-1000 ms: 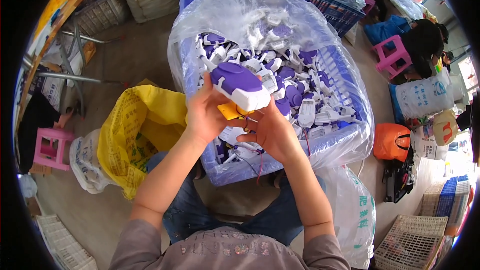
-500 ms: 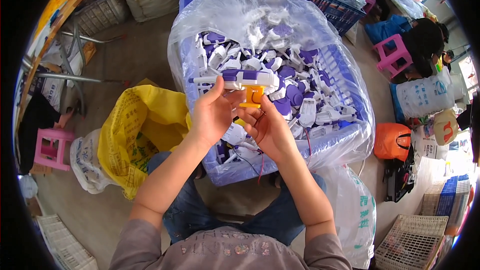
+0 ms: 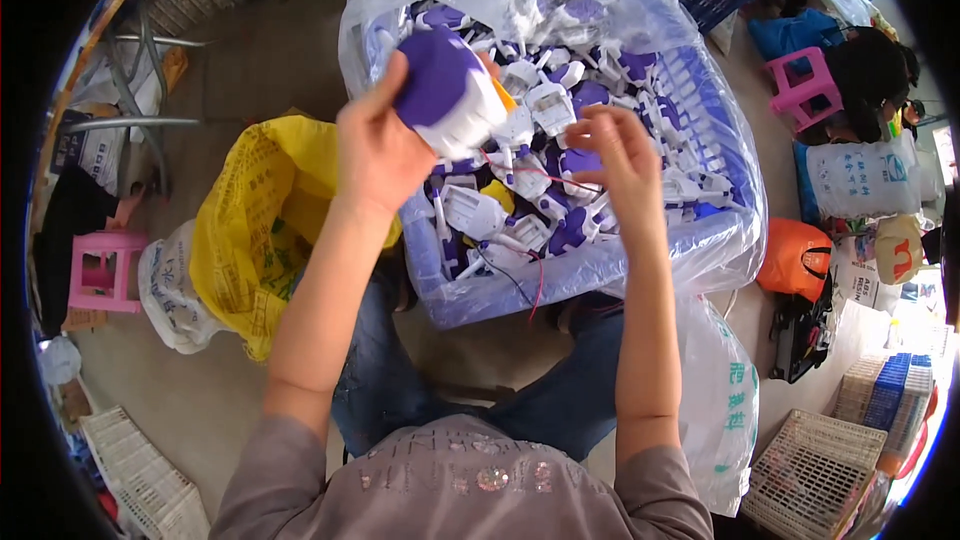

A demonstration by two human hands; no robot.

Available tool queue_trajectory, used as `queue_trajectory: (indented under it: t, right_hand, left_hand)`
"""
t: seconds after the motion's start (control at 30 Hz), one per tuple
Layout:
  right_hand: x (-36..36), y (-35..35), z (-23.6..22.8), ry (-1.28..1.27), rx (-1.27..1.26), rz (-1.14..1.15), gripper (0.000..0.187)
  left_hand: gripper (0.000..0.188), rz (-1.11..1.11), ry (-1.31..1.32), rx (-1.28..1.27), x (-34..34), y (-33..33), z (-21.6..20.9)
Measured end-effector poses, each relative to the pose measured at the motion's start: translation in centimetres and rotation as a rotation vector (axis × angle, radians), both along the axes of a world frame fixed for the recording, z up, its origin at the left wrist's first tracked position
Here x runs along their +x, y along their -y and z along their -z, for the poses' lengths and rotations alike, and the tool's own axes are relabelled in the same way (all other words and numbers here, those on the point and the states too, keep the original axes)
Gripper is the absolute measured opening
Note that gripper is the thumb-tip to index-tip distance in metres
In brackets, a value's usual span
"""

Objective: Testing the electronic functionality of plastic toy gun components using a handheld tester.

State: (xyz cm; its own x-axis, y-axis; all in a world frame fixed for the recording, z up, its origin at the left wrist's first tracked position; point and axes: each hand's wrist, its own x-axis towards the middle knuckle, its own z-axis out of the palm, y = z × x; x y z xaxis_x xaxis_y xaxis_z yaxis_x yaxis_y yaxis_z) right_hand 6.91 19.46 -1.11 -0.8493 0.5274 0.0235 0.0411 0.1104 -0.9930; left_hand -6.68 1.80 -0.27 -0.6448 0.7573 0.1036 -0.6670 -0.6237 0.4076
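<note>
My left hand (image 3: 385, 155) grips a purple-and-white plastic toy (image 3: 450, 95), tilted with its broad purple face up. Part of an orange piece (image 3: 503, 93) shows at the toy's right edge. To the right, my right hand (image 3: 620, 155) is raised over the crate, its fingers half bent and apart from the thumb, slightly blurred. A thin red wire (image 3: 530, 170) runs from below the toy toward my right thumb; whether it touches is unclear. Beneath both hands, a plastic-lined lavender crate (image 3: 600, 275) holds many loose purple-and-white toys (image 3: 475, 210), some with red and black wires.
An open yellow woven sack (image 3: 235, 210) stands left of the crate, beside a white sack (image 3: 170, 290) and a pink stool (image 3: 105, 270). At right are an orange bag (image 3: 795, 258), a clear plastic sack (image 3: 715, 390) and a white basket (image 3: 815, 465). A person (image 3: 870, 80) sits at far right.
My left hand has lifted and turned the toy, so its broad purple face shows instead of its long side. My right hand has let go of the orange piece and moved right.
</note>
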Motion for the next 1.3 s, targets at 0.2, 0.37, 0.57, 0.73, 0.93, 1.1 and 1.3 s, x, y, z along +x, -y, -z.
queue_trajectory:
  t: [0.2, 0.37, 0.57, 0.73, 0.93, 1.1, 1.3]
  right_hand:
    - [2.1, -4.3, 2.0, 0.428, 0.721, 0.161, 0.026]
    - [3.1, -3.8, 2.5, 0.676, 0.585, -0.103, 0.025]
    - [1.9, -0.2, 4.3, 0.674, 0.788, -0.329, 0.022]
    - [-0.3, 5.4, 6.2, 0.336, 1.032, -0.150, 0.015]
    - [-2.1, 6.5, 11.0, 0.352, 1.218, -0.327, 0.042]
    - [-4.3, 3.4, 9.3, 0.542, 0.693, -0.415, 0.045]
    - [-3.3, -1.8, 4.9, 0.117, 1.328, 0.309, 0.024]
  left_hand:
    - [0.044, -0.183, 0.131, -0.049, -1.6, 1.8, 0.3]
    - [0.044, -0.203, 0.167, -0.015, -2.0, 2.2, 0.9]
    - [0.046, -0.297, 0.143, -0.061, -2.5, 2.7, -0.1]
    - [0.047, -0.103, 0.245, 0.057, -2.0, 2.3, 0.1]
    - [0.031, -0.125, 0.154, 0.065, -1.3, 1.1, -0.3]
    - [0.029, -0.121, 0.163, 0.053, -1.5, 1.4, 0.1]
    - [0.047, -0.085, 0.218, 0.072, -2.3, 3.1, 0.4]
